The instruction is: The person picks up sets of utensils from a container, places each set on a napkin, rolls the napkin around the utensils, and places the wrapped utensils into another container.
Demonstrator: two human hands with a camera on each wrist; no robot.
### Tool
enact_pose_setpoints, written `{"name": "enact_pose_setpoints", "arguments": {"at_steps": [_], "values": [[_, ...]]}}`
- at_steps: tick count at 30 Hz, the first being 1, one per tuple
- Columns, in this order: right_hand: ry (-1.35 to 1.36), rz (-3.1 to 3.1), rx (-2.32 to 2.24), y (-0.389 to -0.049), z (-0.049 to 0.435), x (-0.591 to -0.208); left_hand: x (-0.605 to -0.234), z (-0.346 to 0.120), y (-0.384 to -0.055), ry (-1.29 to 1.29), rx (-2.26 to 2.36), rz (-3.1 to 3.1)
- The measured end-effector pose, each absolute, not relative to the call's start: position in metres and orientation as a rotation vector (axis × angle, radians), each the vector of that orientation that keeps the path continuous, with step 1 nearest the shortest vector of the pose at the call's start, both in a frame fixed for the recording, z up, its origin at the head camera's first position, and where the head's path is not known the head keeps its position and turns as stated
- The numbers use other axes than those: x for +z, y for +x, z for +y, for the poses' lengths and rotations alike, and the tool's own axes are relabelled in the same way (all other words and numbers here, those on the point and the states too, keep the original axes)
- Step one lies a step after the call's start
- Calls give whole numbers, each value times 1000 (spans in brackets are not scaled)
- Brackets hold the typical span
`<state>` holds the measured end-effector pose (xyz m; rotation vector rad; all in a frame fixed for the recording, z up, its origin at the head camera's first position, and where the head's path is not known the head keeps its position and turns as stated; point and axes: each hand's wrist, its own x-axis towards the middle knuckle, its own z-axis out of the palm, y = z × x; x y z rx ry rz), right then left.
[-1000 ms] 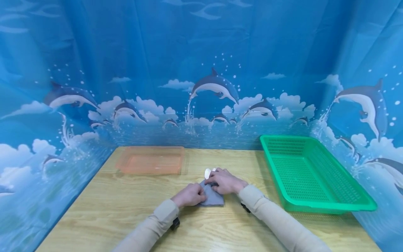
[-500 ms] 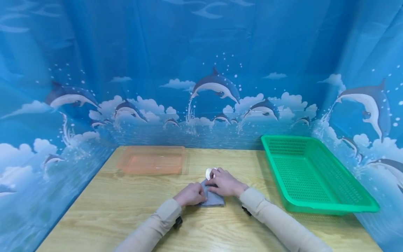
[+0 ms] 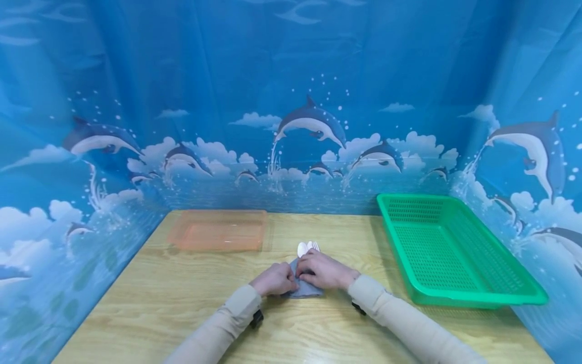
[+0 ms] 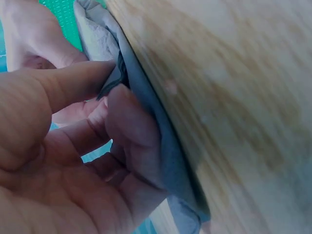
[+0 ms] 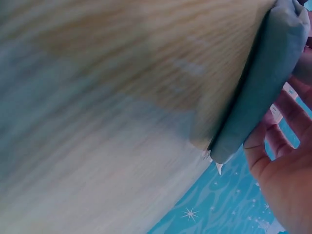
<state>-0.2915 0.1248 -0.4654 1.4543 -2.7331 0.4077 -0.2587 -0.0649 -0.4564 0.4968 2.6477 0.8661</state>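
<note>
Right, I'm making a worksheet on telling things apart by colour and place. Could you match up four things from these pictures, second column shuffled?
Things:
1. Shallow tray
2. Perforated basket
3. Cloth
4. Spoon

Colours and places:
A. White, its bowl showing just beyond the right hand
B. Gray, touched by the left hand and the right
C. Orange, see-through, at the back left of the table
D. Green, on the right side of the table

Pairs: 1-C, 2-D, 3-B, 4-A
</note>
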Motion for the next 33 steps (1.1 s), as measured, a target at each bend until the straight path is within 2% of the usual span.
{"name": "enact_pose_setpoints", "arguments": {"at_steps": [19, 26, 33], "values": [[1422, -2835, 401, -281, 132, -467, -455, -80, -258, 563, 797, 2771], [1415, -2818, 388, -280, 132, -469, -448, -88, -255, 391, 531, 2938], [1416, -2821, 352, -279, 131, -466, -447, -90, -258, 326, 682, 2818]]}}
